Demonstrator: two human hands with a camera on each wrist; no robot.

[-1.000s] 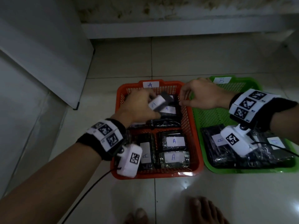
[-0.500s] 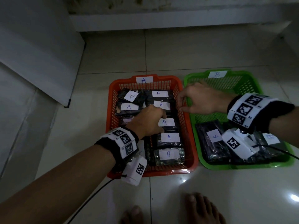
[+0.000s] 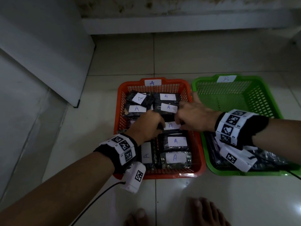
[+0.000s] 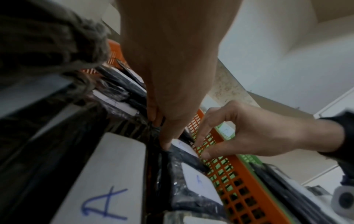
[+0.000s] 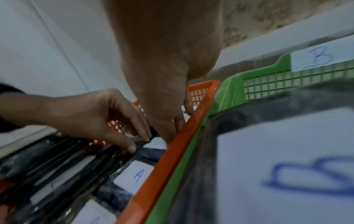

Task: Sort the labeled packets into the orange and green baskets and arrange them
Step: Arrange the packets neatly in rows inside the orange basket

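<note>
From the head camera, your left hand (image 3: pixel 146 126) and right hand (image 3: pixel 193 119) meet in the middle of the frame over the orange basket (image 3: pixel 119 111), both with fingers bent down onto one packet (image 3: pixel 171 126) whose white "A" label shows between them. Other A-labelled packets fill the basket above and below. The green basket (image 3: pixel 268 95), marked "B", sits touching it on the right; dark packets lie at its lower end, under your right wrist. Your bare toes show on the tiled floor at the bottom edge.

In the left wrist view, at centre frame, your left fingers (image 4: pixel 168 142) press the packet's (image 4: pixel 184 150) dark edge; the right hand (image 4: pixel 249 133), from the right, rests curled fingertips on its other side by the orange mesh wall.

In the right wrist view, your right fingers (image 5: pixel 168 133) reach down just inside the orange rim (image 5: pixel 172 154), and the left hand (image 5: pixel 99 118), from the left, pinches the packet's (image 5: pixel 155 144) wrapping. A B-labelled packet (image 5: pixel 287 166) fills the lower right.
</note>
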